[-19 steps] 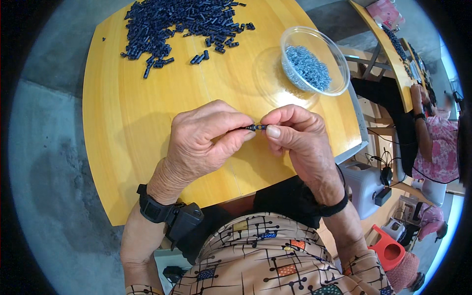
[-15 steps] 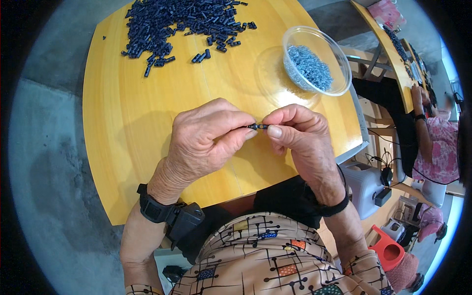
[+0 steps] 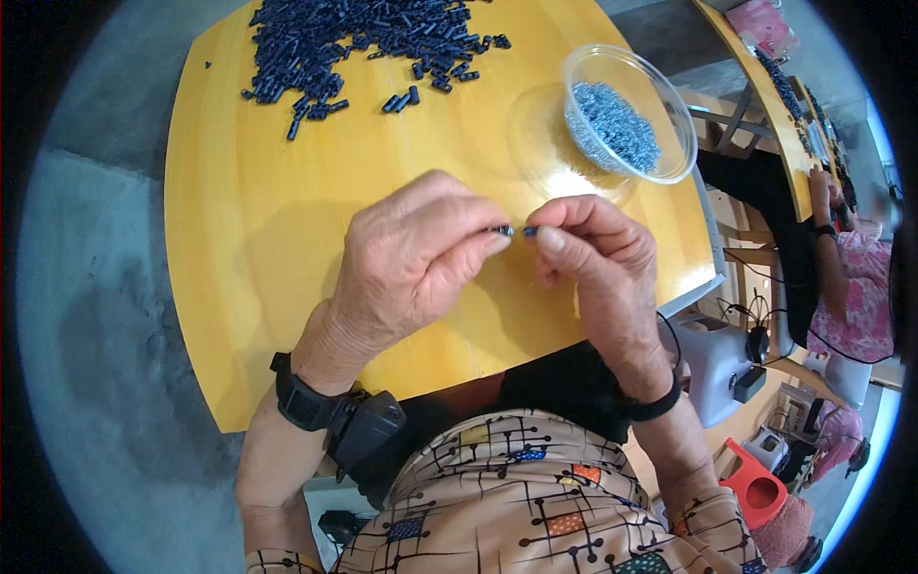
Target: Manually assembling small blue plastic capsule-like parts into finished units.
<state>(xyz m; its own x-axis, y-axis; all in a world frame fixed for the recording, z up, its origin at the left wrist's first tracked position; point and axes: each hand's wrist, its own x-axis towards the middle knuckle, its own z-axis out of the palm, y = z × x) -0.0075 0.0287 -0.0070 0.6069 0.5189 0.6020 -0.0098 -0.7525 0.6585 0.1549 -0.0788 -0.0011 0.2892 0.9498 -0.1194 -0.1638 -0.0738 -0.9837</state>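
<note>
Over the middle of the yellow table (image 3: 287, 210), my left hand (image 3: 406, 251) pinches a small dark piece (image 3: 503, 230) between thumb and forefinger. A short gap away, my right hand (image 3: 602, 263) holds another small dark piece (image 3: 531, 231) in the same kind of pinch. The two pieces face each other end to end, but fingers cover most of both. Toward the far side lies a heap of small dark cylindrical parts (image 3: 335, 43), with several loose ones (image 3: 402, 99) closer to my hands.
A clear plastic bowl (image 3: 681, 143) stands at the table's far right, holding many small silvery metal pieces (image 3: 617, 129). Beyond the right edge are a grey-white plastic stool (image 3: 708, 368), cables and a red plastic item (image 3: 755, 488). A person in pink (image 3: 851, 297) works at another table.
The dark pieces, which met between my fingertips, are now apart with a gap between them. Both hands sit slightly higher and farther right in the view.
</note>
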